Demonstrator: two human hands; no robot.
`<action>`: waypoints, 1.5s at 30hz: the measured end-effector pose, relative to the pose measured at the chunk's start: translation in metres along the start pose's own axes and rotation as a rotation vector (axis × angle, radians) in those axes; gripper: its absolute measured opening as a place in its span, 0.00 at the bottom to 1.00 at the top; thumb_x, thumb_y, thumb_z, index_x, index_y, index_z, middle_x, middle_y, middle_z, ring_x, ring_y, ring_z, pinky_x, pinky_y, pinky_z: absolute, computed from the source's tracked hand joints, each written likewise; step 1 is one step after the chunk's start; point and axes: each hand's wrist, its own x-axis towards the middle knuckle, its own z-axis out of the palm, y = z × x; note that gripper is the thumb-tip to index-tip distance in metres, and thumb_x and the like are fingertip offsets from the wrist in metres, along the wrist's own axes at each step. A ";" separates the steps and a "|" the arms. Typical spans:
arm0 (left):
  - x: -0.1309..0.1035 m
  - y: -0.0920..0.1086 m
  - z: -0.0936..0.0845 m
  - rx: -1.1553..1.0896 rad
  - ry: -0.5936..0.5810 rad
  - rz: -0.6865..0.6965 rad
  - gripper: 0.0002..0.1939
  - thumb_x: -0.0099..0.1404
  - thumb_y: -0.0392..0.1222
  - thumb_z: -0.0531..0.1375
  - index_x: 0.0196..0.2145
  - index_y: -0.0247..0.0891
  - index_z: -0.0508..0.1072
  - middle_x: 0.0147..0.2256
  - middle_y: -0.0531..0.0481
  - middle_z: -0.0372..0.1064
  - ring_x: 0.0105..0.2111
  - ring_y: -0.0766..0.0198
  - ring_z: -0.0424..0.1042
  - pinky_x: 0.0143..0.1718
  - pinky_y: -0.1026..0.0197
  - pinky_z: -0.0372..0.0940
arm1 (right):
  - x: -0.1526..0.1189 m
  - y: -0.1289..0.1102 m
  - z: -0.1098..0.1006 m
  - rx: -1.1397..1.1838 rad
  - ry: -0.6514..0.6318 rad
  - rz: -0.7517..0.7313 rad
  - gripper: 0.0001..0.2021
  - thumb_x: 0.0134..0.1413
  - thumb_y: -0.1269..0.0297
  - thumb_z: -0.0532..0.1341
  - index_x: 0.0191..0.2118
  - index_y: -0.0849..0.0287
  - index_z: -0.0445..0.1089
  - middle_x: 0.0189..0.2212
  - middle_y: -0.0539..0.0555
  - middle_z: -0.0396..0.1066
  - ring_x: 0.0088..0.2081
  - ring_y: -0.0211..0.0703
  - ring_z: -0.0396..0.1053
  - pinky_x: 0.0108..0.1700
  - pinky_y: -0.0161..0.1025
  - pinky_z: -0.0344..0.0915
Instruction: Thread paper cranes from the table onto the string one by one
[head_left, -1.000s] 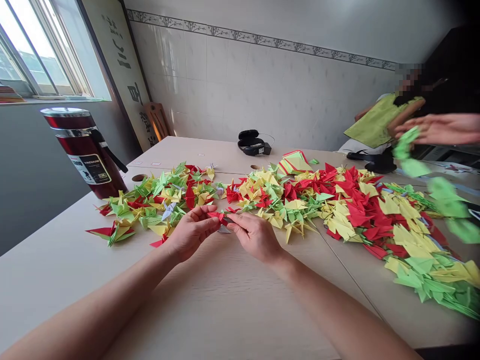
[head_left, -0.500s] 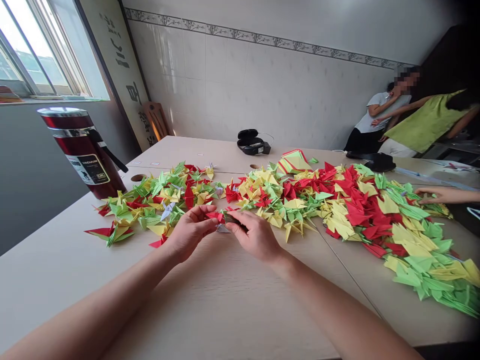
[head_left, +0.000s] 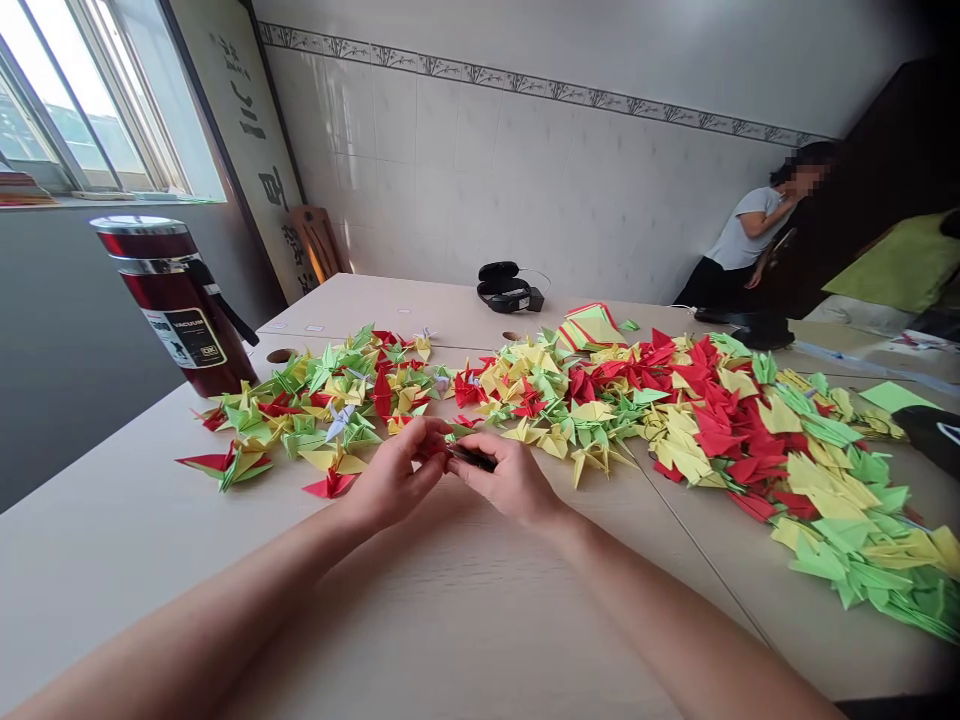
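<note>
My left hand (head_left: 397,475) is closed in a pinch low over the table. The red paper crane glimpsed at its fingertips earlier is almost wholly hidden behind its fingers now. Right beside it, fingertips nearly touching, my right hand (head_left: 517,478) grips a slim dark tool (head_left: 477,458); its kind cannot be made out. Just beyond both hands lie folded paper cranes in a loose heap, among them a pale purple crane (head_left: 340,421) and a red-and-yellow crane (head_left: 331,474) near my left wrist.
A dark red vacuum flask (head_left: 180,310) stands at the left. Red, yellow and green folded papers (head_left: 739,430) spread to the right. Behind them are a stack of paper sheets (head_left: 590,327) and an open black case (head_left: 510,288). A person (head_left: 750,235) stands at the back right.
My hands have drawn closer together, and the red paper between them has dropped from sight. Another person's hand has left the right heap, where a green sheet shows. The green-clad person has moved right.
</note>
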 end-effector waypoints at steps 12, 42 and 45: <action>0.000 0.006 0.003 -0.324 0.033 -0.192 0.17 0.58 0.43 0.60 0.42 0.38 0.59 0.40 0.44 0.67 0.39 0.63 0.70 0.39 0.59 0.66 | 0.000 0.001 0.000 0.093 0.266 -0.072 0.05 0.49 0.64 0.59 0.32 0.59 0.68 0.27 0.50 0.70 0.29 0.38 0.67 0.33 0.35 0.66; 0.003 0.003 -0.007 0.278 0.195 0.067 0.07 0.57 0.37 0.57 0.34 0.37 0.73 0.32 0.48 0.68 0.29 0.66 0.69 0.30 0.63 0.68 | -0.001 -0.002 -0.008 -0.387 0.116 -0.274 0.10 0.56 0.65 0.56 0.42 0.55 0.72 0.36 0.55 0.74 0.38 0.45 0.71 0.41 0.43 0.67; 0.003 0.004 -0.007 0.293 0.174 0.047 0.08 0.57 0.37 0.57 0.35 0.37 0.74 0.33 0.47 0.69 0.30 0.65 0.69 0.30 0.63 0.68 | -0.001 -0.001 -0.009 -0.412 0.095 -0.264 0.11 0.57 0.65 0.56 0.43 0.56 0.72 0.35 0.55 0.74 0.38 0.45 0.70 0.41 0.42 0.67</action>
